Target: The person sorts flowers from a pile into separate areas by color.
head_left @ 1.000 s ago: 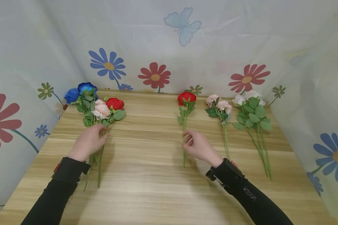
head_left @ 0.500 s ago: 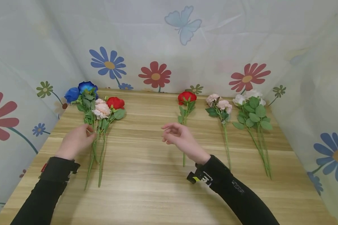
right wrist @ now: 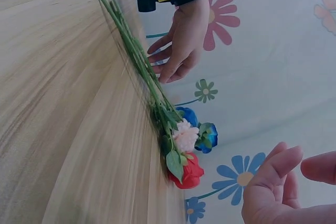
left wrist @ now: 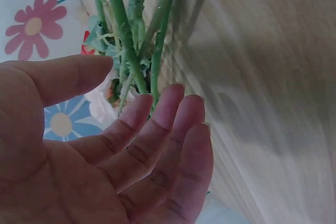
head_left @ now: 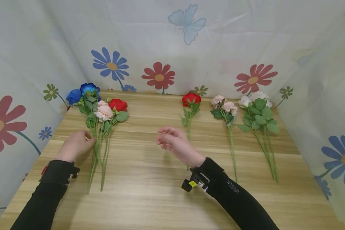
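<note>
A bunch of flowers lies at the table's left: blue roses (head_left: 89,89), a pale pink bloom (head_left: 104,113) and a red rose (head_left: 118,104). My left hand (head_left: 76,145) is right at its green stems (left wrist: 126,30). In the left wrist view the thumb and loosely bent fingers (left wrist: 191,171) stand apart, with nothing between them. My right hand (head_left: 176,145) hovers over the middle of the table, fingers relaxed and holding nothing. Just beyond it lies a single red rose (head_left: 191,99), its stem partly hidden by that hand.
Two pale pink flowers (head_left: 229,108) and a leafy bunch of white flowers (head_left: 258,111) lie on the right of the wooden table (head_left: 149,198). A pale curtain (head_left: 218,48) printed with flowers and a butterfly stands close behind and at both sides.
The right hand has left the single red rose's stem and moved left. The left hand has let go of the bunch and drawn back left; the stems now lie in sight.
</note>
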